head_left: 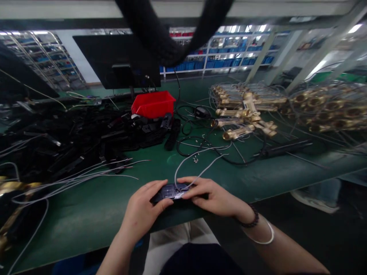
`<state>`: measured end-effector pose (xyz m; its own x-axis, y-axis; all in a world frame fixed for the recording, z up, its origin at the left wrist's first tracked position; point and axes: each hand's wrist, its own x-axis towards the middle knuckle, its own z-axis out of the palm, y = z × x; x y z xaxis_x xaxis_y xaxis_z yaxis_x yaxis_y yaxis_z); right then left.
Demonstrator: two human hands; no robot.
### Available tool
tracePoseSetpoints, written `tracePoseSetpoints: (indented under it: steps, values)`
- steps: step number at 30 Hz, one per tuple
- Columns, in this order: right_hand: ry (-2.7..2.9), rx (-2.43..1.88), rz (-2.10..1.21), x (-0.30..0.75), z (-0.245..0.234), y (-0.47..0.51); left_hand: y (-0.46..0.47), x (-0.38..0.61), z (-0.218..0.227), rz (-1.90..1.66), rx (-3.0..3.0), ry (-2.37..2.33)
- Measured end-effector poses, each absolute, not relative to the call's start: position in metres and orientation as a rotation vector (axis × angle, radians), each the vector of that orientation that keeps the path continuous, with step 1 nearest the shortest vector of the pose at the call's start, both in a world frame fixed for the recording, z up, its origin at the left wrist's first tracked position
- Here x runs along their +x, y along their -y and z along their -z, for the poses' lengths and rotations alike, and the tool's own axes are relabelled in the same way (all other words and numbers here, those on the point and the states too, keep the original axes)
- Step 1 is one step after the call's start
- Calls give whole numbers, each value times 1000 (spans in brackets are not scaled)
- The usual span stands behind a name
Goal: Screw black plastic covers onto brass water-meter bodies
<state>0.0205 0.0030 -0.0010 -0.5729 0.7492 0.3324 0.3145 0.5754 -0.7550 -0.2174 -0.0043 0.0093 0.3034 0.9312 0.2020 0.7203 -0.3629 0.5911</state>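
Close to the bench's front edge, a small dark plastic housing (168, 191) lies between my two hands. My left hand (145, 206) grips its left end, with the thumb along the near side and fingers on the far side. At the other end, my right hand (208, 193) has its fingers closed on the housing and near two grey wires (183, 164). These wires rise from the housing and curve away to the right over the bench. What lies under my right fingertips is hidden.
A pile of black plastic parts (86, 133) covers the left side, with a red bin (153, 105) behind. Brass pipe fittings (237, 130) with wires are stacked at right. Tiny white pieces (195, 158) and a black cable (183, 151) lie mid-bench. A black screwdriver-like tool (286, 148) lies right.
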Motion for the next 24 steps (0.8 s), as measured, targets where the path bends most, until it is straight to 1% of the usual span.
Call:
tracePoseSetpoints:
  steps: [1,5,8,15,18,21,23,24]
  values:
    - [2180,-924,-830,30,-2,-9,4,-216,-10,-730,2169,-1503]
    - [2159,-1444,-491,58,-9,-43,5,-209,-14,-724,2092,-1621]
    - [2244,-1641,-466,60,-11,-72,7,-205,-13,-745,2054,-1648]
    - [2361,-1649,-534,46,-11,-101,8,-203,-11,-732,2017,-1643]
    - [2335,-1677,-510,48,-14,-91,7,-202,-13,-731,2014,-1646]
    - [2311,-1677,-486,47,-25,-60,7,-200,-15,-754,2013,-1636]
    - [2332,-1580,-610,41,-36,-34,7,-199,-16,-764,2003,-1634]
    - [2337,-1482,-727,36,-41,-21,7,-199,-16,-767,2001,-1630]
